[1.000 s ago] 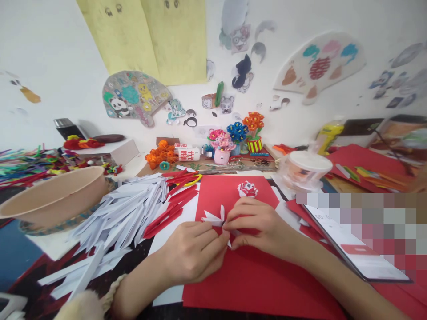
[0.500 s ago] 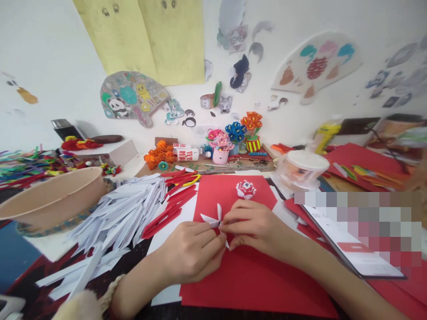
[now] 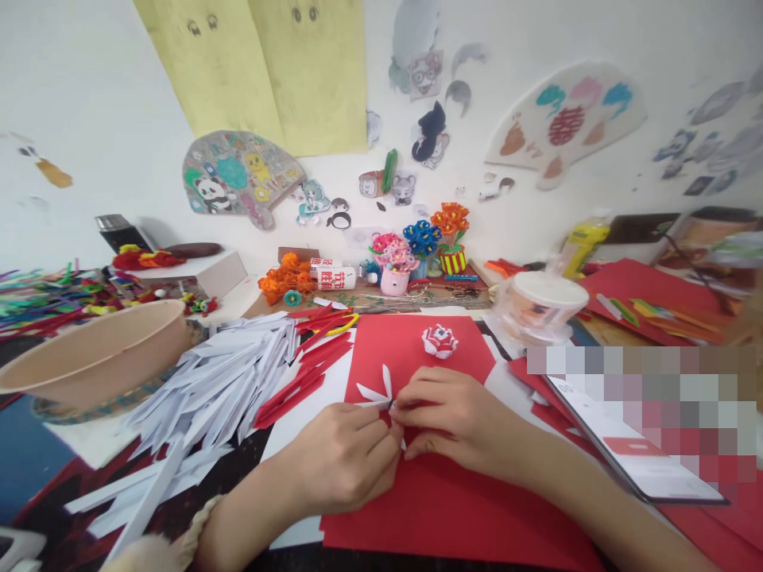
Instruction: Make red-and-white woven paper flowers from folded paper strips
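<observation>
My left hand [image 3: 342, 461] and my right hand [image 3: 456, 417] meet over a red paper sheet [image 3: 453, 500], both pinched on a small folded piece of white and red paper strips [image 3: 378, 392]. White pointed tips stick out above my fingers. A finished red and white paper flower [image 3: 439, 340] lies on the same sheet, just beyond my right hand.
A heap of white paper strips [image 3: 214, 385] and red strips [image 3: 310, 365] lies left of the sheet, beside a tan bowl [image 3: 95, 353]. A tablet [image 3: 632, 445] lies to the right, behind it a clear lidded tub [image 3: 542, 306]. Paper flower pots [image 3: 417, 254] stand at the wall.
Both hands have shifted slightly toward me and to the left while keeping hold of the folded piece. The white tips now show a little more.
</observation>
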{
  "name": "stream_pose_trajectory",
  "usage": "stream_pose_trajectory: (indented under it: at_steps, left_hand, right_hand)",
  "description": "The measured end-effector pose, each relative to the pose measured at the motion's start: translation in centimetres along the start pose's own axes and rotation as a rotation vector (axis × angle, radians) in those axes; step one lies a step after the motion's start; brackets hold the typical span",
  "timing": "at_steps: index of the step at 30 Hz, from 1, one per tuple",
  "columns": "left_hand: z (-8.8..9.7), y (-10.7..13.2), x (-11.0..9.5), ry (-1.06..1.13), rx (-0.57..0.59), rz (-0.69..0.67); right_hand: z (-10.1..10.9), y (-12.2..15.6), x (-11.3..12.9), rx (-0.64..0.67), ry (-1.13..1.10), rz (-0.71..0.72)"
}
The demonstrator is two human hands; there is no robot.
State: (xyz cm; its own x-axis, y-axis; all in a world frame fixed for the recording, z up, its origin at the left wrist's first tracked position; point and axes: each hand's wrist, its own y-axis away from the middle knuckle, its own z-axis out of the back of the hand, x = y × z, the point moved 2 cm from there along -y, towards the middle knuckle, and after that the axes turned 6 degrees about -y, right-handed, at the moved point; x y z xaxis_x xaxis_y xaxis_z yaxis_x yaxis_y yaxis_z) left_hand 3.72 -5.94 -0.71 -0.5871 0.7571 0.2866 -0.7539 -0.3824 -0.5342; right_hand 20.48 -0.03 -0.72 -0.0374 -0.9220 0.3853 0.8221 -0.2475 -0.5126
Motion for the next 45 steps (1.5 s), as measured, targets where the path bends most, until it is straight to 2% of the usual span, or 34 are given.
stream_pose_trajectory:
  at_steps: [6, 13, 16, 23, 29, 33, 37, 45]
  left_hand:
    - [-0.2, 0.1, -0.2, -0.011, 0.012, 0.002]
    - [-0.1, 0.0, -0.4, -0.038, 0.029, 0.008]
    - [0.1, 0.0, -0.2, -0.047, 0.010, 0.056]
    - [0.8, 0.0, 0.6, 0.051, -0.159, 0.287]
    - [1.0, -0.3, 0.5, 0.099, -0.228, 0.399]
    - [1.2, -0.5, 0.3, 0.071, -0.265, 0.386]
    - [1.3, -0.5, 0.3, 0.041, -0.255, 0.347]
    - [1.3, -0.6, 0.0, -0.142, -0.207, 0.255]
  right_hand:
    - [-0.5, 0.3, -0.1, 0.049, 0.043, -0.017]
    - [-0.3, 0.3, 0.2, 0.014, 0.023, -0.038]
    - [-0.1, 0.2, 0.4, 0.004, -0.038, -0.079]
    - [0.4, 0.0, 0.0, -0.192, -0.127, -0.115]
    - [0.5, -0.2, 0.6, -0.312, -0.160, -0.162]
    - [0.7, -0.3, 0.8, -0.325, -0.200, -0.189]
    - [0.9, -0.3, 1.0, -0.335, -0.190, -0.194]
    - [1.0, -0.5, 1.6, -0.410, -0.063, -0.072]
